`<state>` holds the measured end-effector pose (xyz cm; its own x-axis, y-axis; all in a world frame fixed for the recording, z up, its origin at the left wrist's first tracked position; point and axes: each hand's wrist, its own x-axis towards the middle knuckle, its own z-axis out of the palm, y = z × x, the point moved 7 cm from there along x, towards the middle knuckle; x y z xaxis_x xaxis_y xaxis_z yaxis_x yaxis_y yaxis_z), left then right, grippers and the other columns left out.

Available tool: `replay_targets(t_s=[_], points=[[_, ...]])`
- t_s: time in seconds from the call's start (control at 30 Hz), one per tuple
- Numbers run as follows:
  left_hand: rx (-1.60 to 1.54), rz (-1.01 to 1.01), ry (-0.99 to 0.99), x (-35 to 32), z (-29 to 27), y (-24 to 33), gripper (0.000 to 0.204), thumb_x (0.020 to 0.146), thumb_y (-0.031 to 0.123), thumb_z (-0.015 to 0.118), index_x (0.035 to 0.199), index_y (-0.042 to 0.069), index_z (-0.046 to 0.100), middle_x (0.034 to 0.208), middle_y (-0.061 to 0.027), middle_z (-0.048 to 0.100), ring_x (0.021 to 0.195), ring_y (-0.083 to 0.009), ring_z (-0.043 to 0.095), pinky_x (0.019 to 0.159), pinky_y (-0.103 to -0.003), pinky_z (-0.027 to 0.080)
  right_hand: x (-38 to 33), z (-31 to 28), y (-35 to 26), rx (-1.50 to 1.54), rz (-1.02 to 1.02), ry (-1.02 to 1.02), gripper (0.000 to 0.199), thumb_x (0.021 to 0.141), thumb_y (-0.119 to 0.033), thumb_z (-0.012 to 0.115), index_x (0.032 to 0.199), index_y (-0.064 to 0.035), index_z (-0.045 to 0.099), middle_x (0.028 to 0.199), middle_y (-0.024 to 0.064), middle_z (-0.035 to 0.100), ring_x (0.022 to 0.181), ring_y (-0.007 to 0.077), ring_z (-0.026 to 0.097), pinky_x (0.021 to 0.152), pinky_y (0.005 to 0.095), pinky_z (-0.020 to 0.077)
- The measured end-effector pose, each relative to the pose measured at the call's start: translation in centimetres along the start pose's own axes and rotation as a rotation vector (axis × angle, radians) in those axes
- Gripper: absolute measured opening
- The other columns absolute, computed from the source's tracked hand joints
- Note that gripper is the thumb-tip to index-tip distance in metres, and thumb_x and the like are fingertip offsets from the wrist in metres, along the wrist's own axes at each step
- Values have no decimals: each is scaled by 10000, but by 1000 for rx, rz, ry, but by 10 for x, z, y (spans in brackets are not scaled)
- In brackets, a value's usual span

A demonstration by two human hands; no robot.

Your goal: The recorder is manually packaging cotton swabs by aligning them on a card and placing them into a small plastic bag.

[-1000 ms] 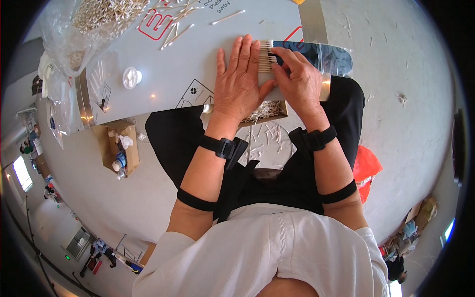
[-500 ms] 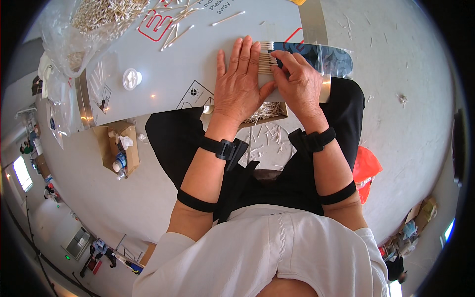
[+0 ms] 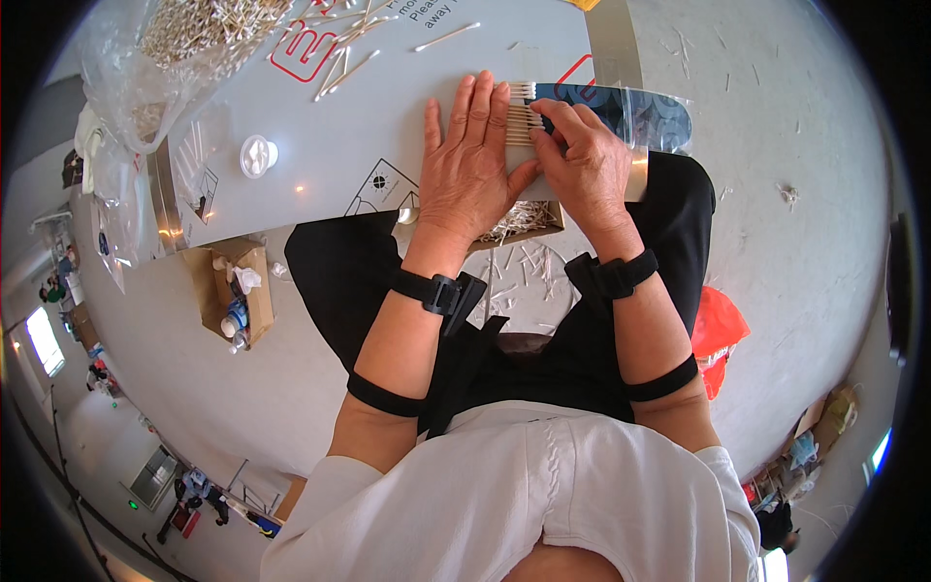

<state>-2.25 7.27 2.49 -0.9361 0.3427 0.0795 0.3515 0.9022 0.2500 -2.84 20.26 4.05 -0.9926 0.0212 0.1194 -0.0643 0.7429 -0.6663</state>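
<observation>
My left hand (image 3: 469, 160) lies flat on the grey table top, fingers stretched out over the left part of a row of cotton swabs (image 3: 521, 124). The swabs lie side by side, with their right ends showing past my fingers. My right hand (image 3: 584, 155) is curled at those ends, its thumb and index finger closed around the edge of the row. Just beyond the right hand is a clear and dark blue plastic sleeve (image 3: 659, 118), partly covered by my knuckles and reaching over the table's right edge.
A clear bag of many cotton swabs (image 3: 208, 34) stands at the far left, loose swabs (image 3: 346, 73) beside it. A small round white tub (image 3: 258, 155) sits on the table (image 3: 320, 175). Below are a swab-filled box (image 3: 524, 225), a carton (image 3: 221, 291) and a red bag (image 3: 716, 335).
</observation>
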Motion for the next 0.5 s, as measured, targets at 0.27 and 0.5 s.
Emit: replay_targets(t_s=[0.27, 0.5], points=[[-6, 1, 4, 0, 0, 0, 886, 863, 605, 550, 1509, 64, 276, 1591, -101, 235, 1489, -240, 169, 1197, -523, 91, 2, -3, 0, 52, 22, 6, 289, 795, -195, 695, 1080, -161, 670, 741, 57, 595, 709, 283, 641, 612, 405, 512], [-12, 10, 10, 0, 0, 0, 891, 860, 599, 564, 1508, 60, 277, 1591, -111, 232, 1488, -252, 169, 1193, -528, 100, 19, -1, -1, -55, -5, -95, 325, 805, -246, 688, 1117, -159, 658, 775, 95, 670, 704, 317, 662, 606, 417, 516]])
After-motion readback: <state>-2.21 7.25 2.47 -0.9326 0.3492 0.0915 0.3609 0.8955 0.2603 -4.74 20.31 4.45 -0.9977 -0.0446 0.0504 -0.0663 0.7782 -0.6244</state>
